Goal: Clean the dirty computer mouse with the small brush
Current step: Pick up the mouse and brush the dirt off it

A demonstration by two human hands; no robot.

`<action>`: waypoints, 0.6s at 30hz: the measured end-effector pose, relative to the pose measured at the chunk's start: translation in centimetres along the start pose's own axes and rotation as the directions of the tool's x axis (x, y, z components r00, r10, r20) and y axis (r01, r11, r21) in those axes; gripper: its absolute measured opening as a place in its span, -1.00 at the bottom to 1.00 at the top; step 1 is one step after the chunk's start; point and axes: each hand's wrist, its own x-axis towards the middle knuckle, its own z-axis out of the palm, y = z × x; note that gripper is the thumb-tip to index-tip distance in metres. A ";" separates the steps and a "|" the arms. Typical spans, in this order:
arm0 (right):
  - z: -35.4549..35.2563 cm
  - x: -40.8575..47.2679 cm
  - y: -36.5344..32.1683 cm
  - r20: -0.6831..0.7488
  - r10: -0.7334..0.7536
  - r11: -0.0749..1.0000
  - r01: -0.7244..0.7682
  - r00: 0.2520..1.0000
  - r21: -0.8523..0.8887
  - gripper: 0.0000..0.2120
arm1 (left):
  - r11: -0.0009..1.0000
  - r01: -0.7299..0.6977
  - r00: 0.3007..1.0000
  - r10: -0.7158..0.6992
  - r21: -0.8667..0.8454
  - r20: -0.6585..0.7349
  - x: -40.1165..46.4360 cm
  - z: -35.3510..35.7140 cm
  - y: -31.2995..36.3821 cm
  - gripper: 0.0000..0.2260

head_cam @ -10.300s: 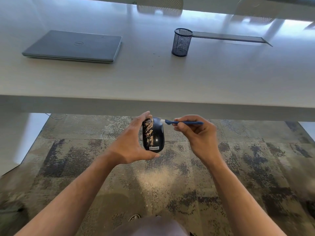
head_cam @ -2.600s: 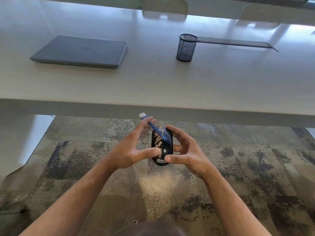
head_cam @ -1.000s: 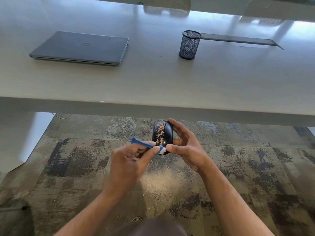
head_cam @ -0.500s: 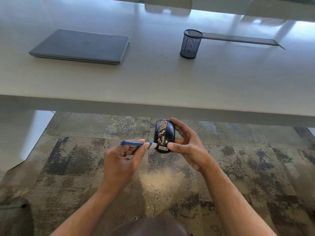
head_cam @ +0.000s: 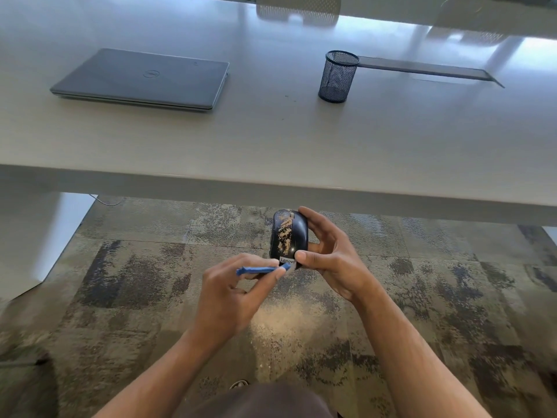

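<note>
pale table (head_cam: pixel 301 140) | closed laptop (head_cam: pixel 141 78) | mesh cup (head_cam: pixel 338 76) | mottled carpet (head_cam: pixel 150 267)

The computer mouse (head_cam: pixel 297 236) is glossy black, streaked down its back with a tan, grainy speckle, and carries a small pale label with dark lettering at its lower end. The small brush (head_cam: pixel 259 270) has a bright blue handle and whitish bristles. On the pale grey-white table (head_cam: pixel 271 140), a closed laptop (head_cam: pixel 141 78) near the far left corner is matte silver-grey with a darker round logo, and the mesh pen cup (head_cam: pixel 338 76) toward the far edge is black wire lattice. The carpet (head_cam: pixel 150 267) below is mottled in olive, grey and charcoal blotches, with a light sandy patch under the hands.
</note>
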 end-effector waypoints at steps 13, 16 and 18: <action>-0.5 -0.6 0.0 -0.016 0.007 1.000 -0.007 1.000 -0.021 -0.16 | 0.952 0.291 0.938 -0.303 -0.091 -0.166 1.7 -1.5 -0.4 -0.85; -0.5 -0.6 0.1 -0.005 0.005 1.000 -0.005 1.000 -0.031 -0.17 | 0.970 0.219 0.974 -0.224 -0.103 -0.037 1.5 -1.1 0.1 -0.88; -0.5 -0.6 0.2 0.005 0.008 0.999 -0.007 1.000 -0.037 -0.18 | 0.980 0.171 0.985 -0.168 -0.101 0.032 1.4 -0.6 0.1 -0.88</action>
